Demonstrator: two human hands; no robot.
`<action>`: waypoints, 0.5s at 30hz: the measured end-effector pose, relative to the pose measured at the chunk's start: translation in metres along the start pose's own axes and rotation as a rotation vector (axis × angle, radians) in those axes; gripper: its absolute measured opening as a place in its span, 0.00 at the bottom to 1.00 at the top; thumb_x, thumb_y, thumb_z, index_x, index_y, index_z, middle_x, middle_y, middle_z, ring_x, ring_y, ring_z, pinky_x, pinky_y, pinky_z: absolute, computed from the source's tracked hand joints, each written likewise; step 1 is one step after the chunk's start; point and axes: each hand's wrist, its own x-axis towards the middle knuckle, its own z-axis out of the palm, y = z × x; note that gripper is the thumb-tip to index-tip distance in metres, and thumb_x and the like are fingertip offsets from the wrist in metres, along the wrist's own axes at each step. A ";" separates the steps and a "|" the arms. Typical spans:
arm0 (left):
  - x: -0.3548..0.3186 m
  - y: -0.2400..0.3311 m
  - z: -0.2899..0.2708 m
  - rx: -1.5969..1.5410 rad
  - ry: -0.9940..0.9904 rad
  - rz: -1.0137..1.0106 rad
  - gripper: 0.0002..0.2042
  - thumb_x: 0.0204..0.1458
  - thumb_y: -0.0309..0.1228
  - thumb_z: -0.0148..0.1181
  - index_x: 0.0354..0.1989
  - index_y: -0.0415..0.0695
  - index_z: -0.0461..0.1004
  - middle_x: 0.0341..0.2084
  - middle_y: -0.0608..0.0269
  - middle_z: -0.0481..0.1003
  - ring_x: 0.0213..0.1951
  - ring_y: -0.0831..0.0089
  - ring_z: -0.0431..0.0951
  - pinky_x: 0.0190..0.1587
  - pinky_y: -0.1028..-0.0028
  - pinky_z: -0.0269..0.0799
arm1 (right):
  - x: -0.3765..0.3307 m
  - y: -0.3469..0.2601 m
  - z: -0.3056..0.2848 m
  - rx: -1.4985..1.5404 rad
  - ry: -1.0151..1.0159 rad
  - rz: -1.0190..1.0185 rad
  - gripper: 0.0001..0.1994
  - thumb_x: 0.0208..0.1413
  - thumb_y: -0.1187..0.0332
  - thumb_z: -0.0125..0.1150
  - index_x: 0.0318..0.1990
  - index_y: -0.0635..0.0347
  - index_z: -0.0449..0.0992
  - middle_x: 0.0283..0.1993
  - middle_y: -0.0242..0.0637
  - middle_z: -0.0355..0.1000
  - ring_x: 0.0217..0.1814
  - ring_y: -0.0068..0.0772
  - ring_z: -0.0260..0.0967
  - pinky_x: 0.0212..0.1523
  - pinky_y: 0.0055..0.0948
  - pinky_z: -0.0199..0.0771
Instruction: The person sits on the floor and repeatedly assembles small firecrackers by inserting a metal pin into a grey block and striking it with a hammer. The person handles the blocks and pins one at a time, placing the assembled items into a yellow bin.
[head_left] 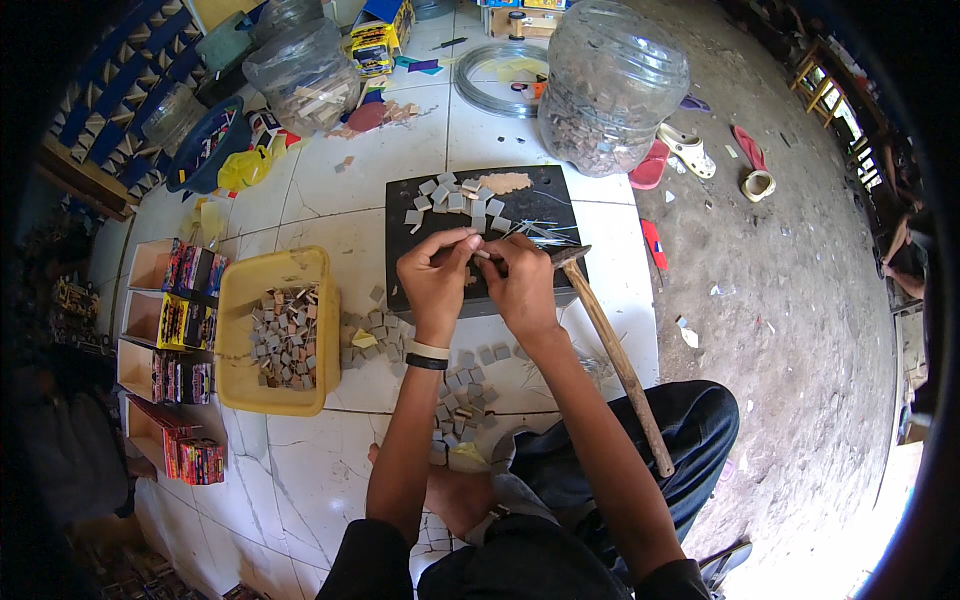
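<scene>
My left hand [432,280] and my right hand [523,285] meet over a black slab [548,190], fingertips pinched together on a small pale wooden block [483,253] that they partly hide. Beyond my fingers, several small grey-faced blocks [456,202] lie loose on the slab, next to a patch of sawdust [505,183]. Thin metal wires [545,232] are spread on its right part. A hammer [618,365] rests with its head at the slab's right edge, just beside my right hand, and its wooden handle slants down toward my knee.
More blocks [460,390] are scattered on the white tiles. At left stand a yellow tub [230,375] of blocks and open boxes of colourful packs [190,380]. A coil of wire [470,85] and a large clear plastic container [610,90] sit at the far side.
</scene>
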 end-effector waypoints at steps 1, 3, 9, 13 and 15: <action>-0.001 0.000 0.000 -0.013 0.003 0.002 0.07 0.59 0.25 0.74 0.42 0.34 0.87 0.36 0.58 0.87 0.38 0.75 0.86 0.44 0.77 0.80 | 0.000 0.000 0.000 0.000 -0.004 0.009 0.09 0.51 0.81 0.74 0.40 0.65 0.85 0.34 0.48 0.78 0.31 0.48 0.80 0.33 0.40 0.78; -0.002 0.000 0.001 -0.012 0.007 0.003 0.08 0.59 0.26 0.74 0.42 0.34 0.87 0.35 0.59 0.87 0.38 0.76 0.86 0.43 0.77 0.80 | 0.000 0.000 -0.001 -0.003 -0.003 0.011 0.08 0.51 0.81 0.74 0.40 0.65 0.85 0.34 0.48 0.78 0.30 0.48 0.80 0.33 0.40 0.78; -0.004 0.000 0.004 0.010 0.030 0.039 0.08 0.59 0.27 0.75 0.43 0.35 0.87 0.34 0.61 0.87 0.35 0.80 0.84 0.36 0.79 0.78 | 0.000 -0.002 -0.002 0.031 -0.023 0.038 0.08 0.52 0.80 0.72 0.40 0.65 0.85 0.36 0.51 0.78 0.35 0.57 0.79 0.37 0.46 0.80; -0.005 0.000 0.007 -0.042 0.046 0.043 0.08 0.59 0.27 0.75 0.42 0.35 0.87 0.34 0.61 0.87 0.35 0.80 0.83 0.34 0.80 0.77 | 0.001 -0.004 -0.003 0.070 -0.042 0.071 0.08 0.52 0.80 0.71 0.40 0.64 0.85 0.36 0.53 0.78 0.37 0.61 0.79 0.39 0.50 0.80; -0.005 0.000 0.008 -0.045 0.052 0.040 0.07 0.59 0.27 0.74 0.42 0.35 0.87 0.34 0.60 0.87 0.35 0.79 0.84 0.35 0.80 0.78 | 0.001 -0.004 -0.003 0.056 -0.040 0.057 0.08 0.53 0.79 0.70 0.41 0.64 0.85 0.36 0.54 0.77 0.37 0.61 0.79 0.39 0.50 0.80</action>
